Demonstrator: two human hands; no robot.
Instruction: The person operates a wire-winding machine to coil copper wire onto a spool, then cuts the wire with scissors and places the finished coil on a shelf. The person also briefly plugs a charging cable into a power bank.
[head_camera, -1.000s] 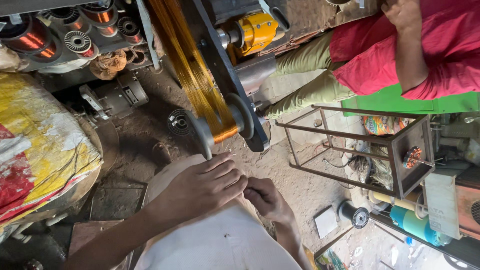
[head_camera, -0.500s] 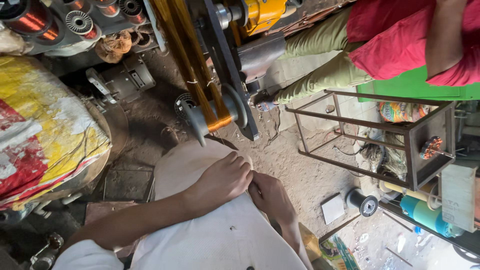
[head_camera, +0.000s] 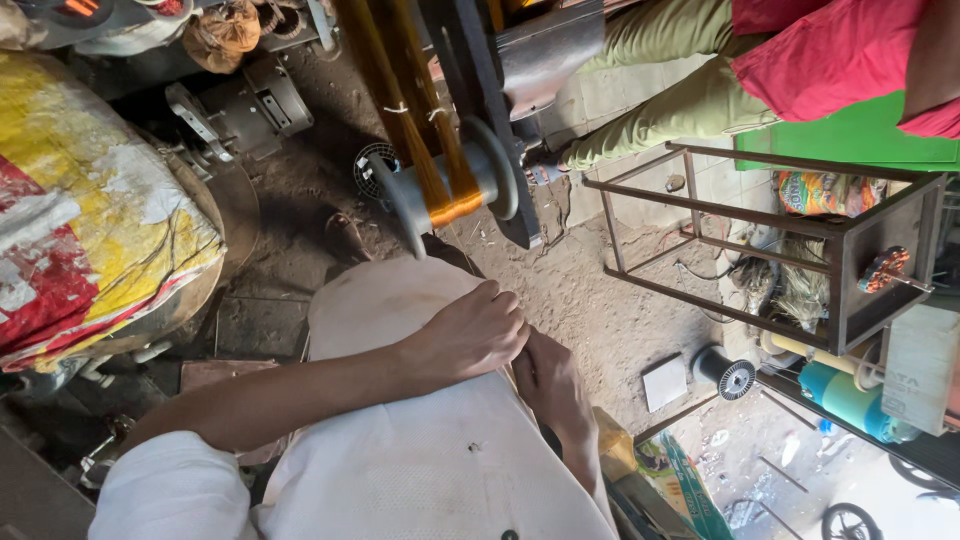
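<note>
The left hand (head_camera: 475, 335) and the right hand (head_camera: 548, 380) were close together over the person's lap, above the white garment (head_camera: 400, 470), and they seemed to touch each other. The left hand was curled, its fingers bent and pressed together toward the right hand; whether something thin was pinched between them could not be seen. The right hand lay just below it, partly hidden, with its fingers also folded in, so it was not clear if it held anything. Just above the hands stood a grey spool (head_camera: 445, 190) with two wide flanges, and a band of copper-coloured wire (head_camera: 415, 110) came down to it from the upper edge and wrapped around its core. A dark metal arm (head_camera: 480, 110) of the machine passed beside the spool. On the left lay a yellow and red sack (head_camera: 90, 220), and near it, on the dirt floor (head_camera: 600, 300), an old grey motor (head_camera: 235, 110). On the right stood a metal frame (head_camera: 760, 240), and a small black spool (head_camera: 725, 372) lay on the floor below it. At the top right another person sat, with green trousers (head_camera: 660, 90) and a red shirt (head_camera: 830, 50).
</note>
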